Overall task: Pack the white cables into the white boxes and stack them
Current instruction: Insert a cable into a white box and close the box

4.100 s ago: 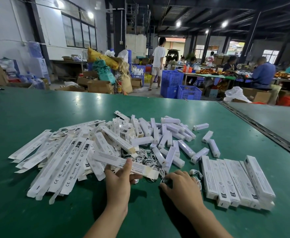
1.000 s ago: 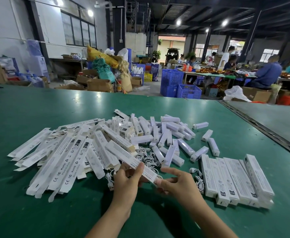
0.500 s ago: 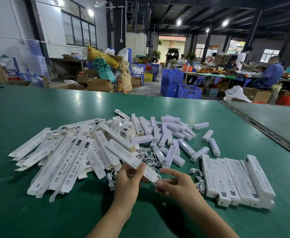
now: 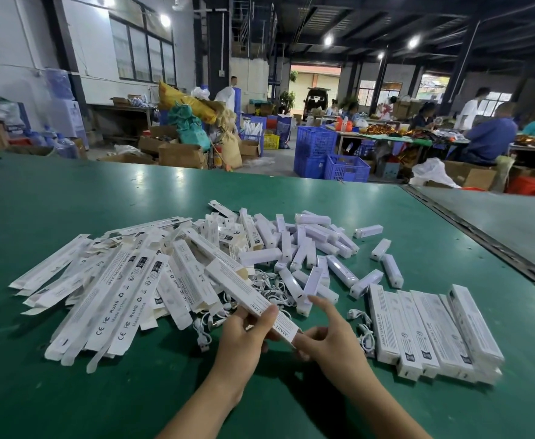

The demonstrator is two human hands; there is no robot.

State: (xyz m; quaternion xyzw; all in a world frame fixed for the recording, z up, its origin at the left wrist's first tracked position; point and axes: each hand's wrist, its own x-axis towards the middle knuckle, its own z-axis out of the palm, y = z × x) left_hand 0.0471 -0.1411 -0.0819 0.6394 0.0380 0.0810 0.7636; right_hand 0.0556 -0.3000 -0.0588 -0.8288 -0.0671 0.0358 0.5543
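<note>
We are pinching the white box (image 4: 237, 283) near its close end in the left hand (image 4: 244, 337), slanting it toward the right hand (image 4: 332, 343) — which is curling in and nipping that end, seemingly to ready it for a cable — with white cables (image 4: 270, 294) lying just beyond both hands.

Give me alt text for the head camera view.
The left hand grips a long white box above a green table while the right hand pinches its near end. Flat boxes lie left, closed boxes right.
</note>
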